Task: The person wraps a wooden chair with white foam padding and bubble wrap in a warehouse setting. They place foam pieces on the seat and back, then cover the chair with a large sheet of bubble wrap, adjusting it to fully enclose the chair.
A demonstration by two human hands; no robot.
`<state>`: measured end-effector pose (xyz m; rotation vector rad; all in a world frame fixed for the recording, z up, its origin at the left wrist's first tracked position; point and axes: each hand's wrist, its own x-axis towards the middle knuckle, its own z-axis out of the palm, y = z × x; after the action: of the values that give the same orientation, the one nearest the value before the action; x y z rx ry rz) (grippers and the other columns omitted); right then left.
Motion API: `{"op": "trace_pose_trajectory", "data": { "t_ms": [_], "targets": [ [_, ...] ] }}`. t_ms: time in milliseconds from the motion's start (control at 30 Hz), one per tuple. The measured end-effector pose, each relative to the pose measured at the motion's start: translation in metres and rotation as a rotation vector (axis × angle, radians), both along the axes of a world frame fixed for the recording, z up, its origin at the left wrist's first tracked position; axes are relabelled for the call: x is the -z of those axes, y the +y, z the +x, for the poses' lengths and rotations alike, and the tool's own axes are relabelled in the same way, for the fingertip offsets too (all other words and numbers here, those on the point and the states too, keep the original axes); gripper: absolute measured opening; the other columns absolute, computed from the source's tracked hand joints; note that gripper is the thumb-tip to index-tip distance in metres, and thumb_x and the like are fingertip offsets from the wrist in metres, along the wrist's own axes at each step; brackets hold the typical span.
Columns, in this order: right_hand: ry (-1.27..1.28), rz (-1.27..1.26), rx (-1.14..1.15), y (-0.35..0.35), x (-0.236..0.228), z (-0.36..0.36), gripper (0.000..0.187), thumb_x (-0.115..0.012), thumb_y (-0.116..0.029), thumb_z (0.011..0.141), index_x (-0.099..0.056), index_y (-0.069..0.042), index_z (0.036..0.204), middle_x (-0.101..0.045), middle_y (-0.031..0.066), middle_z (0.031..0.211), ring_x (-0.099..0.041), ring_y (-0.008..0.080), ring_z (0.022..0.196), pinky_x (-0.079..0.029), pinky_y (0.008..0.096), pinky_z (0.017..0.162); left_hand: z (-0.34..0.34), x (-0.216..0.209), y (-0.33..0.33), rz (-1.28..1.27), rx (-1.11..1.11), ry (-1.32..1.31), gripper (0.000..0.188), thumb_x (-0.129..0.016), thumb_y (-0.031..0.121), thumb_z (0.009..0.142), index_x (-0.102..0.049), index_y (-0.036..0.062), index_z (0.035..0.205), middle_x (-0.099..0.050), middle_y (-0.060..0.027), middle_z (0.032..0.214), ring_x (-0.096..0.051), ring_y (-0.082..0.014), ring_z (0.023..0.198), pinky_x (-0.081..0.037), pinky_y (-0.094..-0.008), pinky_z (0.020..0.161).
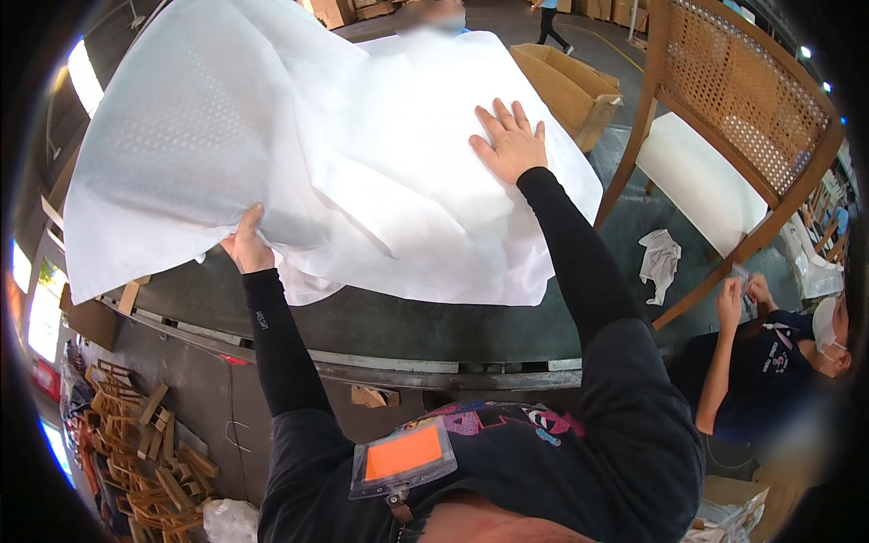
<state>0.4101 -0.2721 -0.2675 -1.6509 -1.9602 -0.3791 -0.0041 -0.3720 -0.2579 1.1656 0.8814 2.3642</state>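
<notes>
Partly veiled: perforated shape point(172, 136) | left fingers point(252, 218) gripping white sheet point(398, 172) | right fingers point(503, 114) splayed

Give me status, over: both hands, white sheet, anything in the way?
Left hand gripping white sheet. Right hand spread flat on it. Sheet draped, wrinkled. Cane-backed chair at right, clear of both hands.

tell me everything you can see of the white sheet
The white sheet looks thin and partly see-through, like non-woven fabric; a dotted pattern shows through its left part. It drapes, creased, over something hidden above the dark table, with loose folds along its near edge. The left hand grips that edge; the right hand lies on top, fingers spread.
</notes>
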Motion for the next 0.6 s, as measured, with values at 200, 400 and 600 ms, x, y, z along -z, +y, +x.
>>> {"op": "trace_pose_trajectory", "data": {
  "t_ms": [200, 400, 600],
  "targets": [
    [0.042, 0.035, -0.038, -0.006, 0.001, -0.001, 0.062, -0.042, -0.058, 0.093, -0.041, -0.028, 0.148, -0.027, 0.0086, 0.160, -0.017, 0.0332, 0.149, -0.013, 0.0671, 0.114, -0.014, 0.001, -0.012, -0.102, 0.007, -0.087, 0.046, -0.072, -0.008, 0.068, -0.060, -0.0049, 0.112, -0.065, -0.0135, 0.110, -0.062, -0.0243, 0.099, -0.048, -0.0366, 0.092],
    [0.065, 0.082, -0.051, -0.022, 0.008, 0.000, 0.061, -0.044, -0.055, 0.093, -0.042, -0.028, 0.147, -0.029, 0.0086, 0.159, -0.017, 0.0334, 0.149, -0.012, 0.0670, 0.114, -0.006, 0.003, -0.035, -0.112, 0.051, -0.124, 0.033, -0.071, -0.008, 0.073, -0.065, -0.0079, 0.105, -0.066, -0.0147, 0.109, -0.063, -0.0243, 0.099, -0.050, -0.0371, 0.092],
    [0.068, 0.131, -0.061, -0.033, 0.012, 0.002, 0.060, -0.048, -0.053, 0.092, -0.045, -0.026, 0.146, -0.031, 0.0100, 0.158, -0.020, 0.0345, 0.148, -0.013, 0.0683, 0.112, 0.011, -0.002, -0.040, -0.037, 0.039, -0.216, 0.040, -0.071, -0.003, 0.080, -0.059, -0.0099, 0.117, -0.062, -0.0162, 0.120, -0.061, -0.0250, 0.106, -0.050, -0.0378, 0.096]
  ]
}}
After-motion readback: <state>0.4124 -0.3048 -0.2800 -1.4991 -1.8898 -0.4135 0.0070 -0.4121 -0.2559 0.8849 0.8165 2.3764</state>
